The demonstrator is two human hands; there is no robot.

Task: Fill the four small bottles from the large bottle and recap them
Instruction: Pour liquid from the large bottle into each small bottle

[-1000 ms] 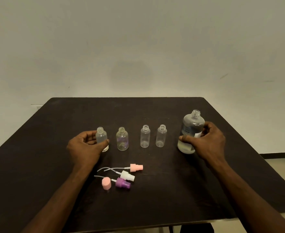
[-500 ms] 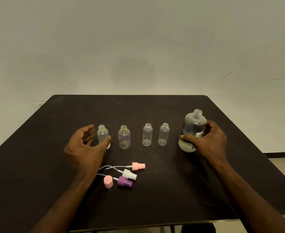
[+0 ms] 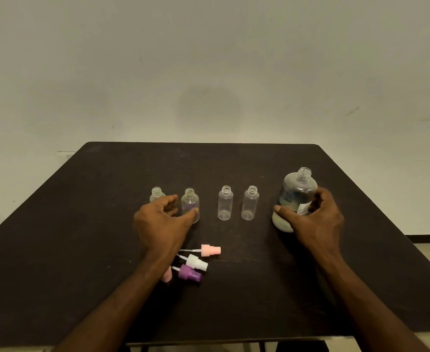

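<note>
Four small clear uncapped bottles stand in a row on the dark table (image 3: 82, 250): the first (image 3: 157, 194), second (image 3: 189, 201), third (image 3: 225, 203) and fourth (image 3: 250, 203). My left hand (image 3: 158, 224) half hides the first bottle. It curls around the second, with the thumb in front of it and the fingers to its left. The bottle stays on the table. The large clear bottle (image 3: 299, 191), uncapped with some liquid at the bottom, stands upright at the right. My right hand (image 3: 315, 222) grips its side.
Near the front lie a pink spray cap (image 3: 211, 250), a white spray cap (image 3: 196, 261) and a purple spray cap (image 3: 189, 273). A pink cap (image 3: 167, 275) is partly hidden behind my left forearm. A plain wall stands behind the table.
My left hand let go of the first small bottle and moved right to the second one. My right hand stayed on the large bottle.
</note>
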